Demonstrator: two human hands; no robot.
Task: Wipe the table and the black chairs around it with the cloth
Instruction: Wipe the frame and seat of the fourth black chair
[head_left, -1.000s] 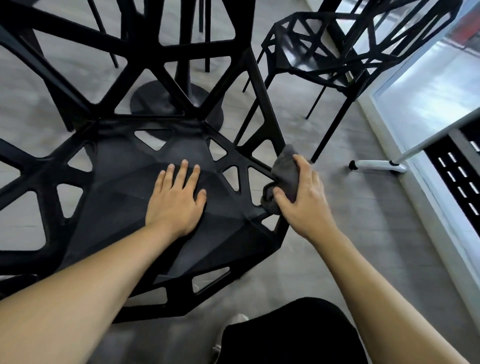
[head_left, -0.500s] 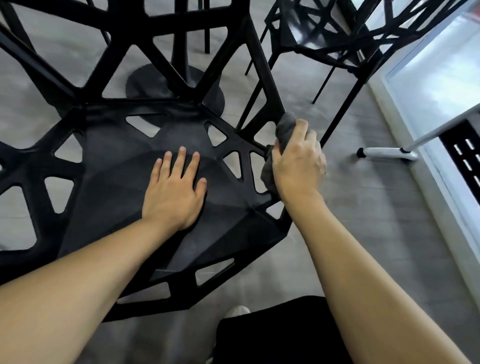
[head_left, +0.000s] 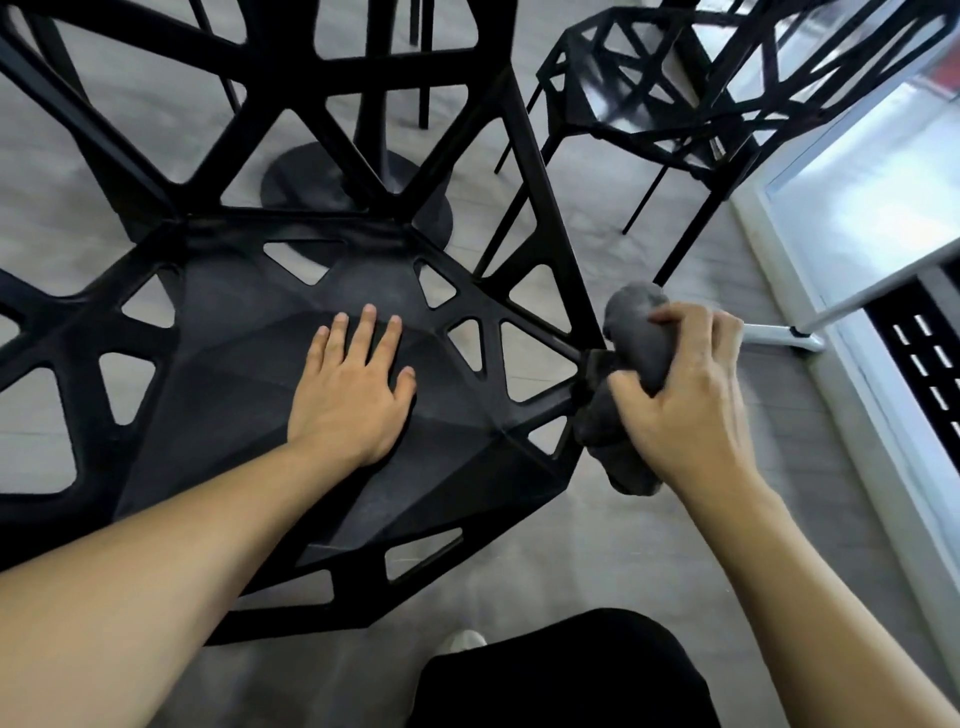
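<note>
Dropping from the upright strut to the seat's right corner, the right hand (head_left: 685, 400) is gripping the bunched cloth (head_left: 631, 358) against the near chair (head_left: 244, 374); the left hand (head_left: 353, 395) is pressing flat and open on its seat; judging by this, the second chair (head_left: 639, 98) and the table, top unseen, are likely remaining.

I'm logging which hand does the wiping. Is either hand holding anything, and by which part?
The right hand grips the bunched grey cloth around its middle, against the chair's right edge. The left hand lies flat on the seat, holding nothing.
</note>
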